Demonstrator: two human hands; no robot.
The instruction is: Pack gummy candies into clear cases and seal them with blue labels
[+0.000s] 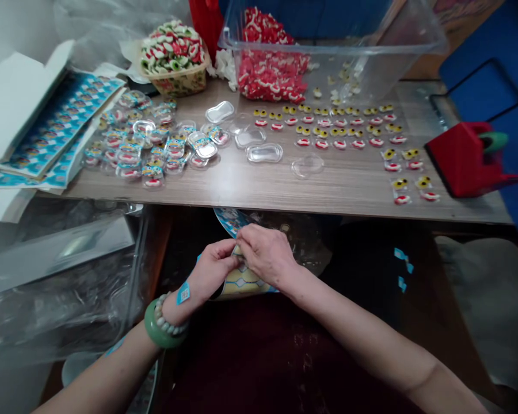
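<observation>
Wood-grain table (259, 192) across the top, stacked printed label sheets (56, 123) at upper left; below its edge at centre, left hand (213, 270) and right hand (265, 253), fingers of both pinched together on a curled label sheet (244, 283); rows of gummy candies (341, 129) at upper right.

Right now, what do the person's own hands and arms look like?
The left hand and right hand are bare, without gloves or sleeves. The left wrist wears a wide green bangle and a strand of pale beads, with a small blue printed sticker beside them.
</observation>
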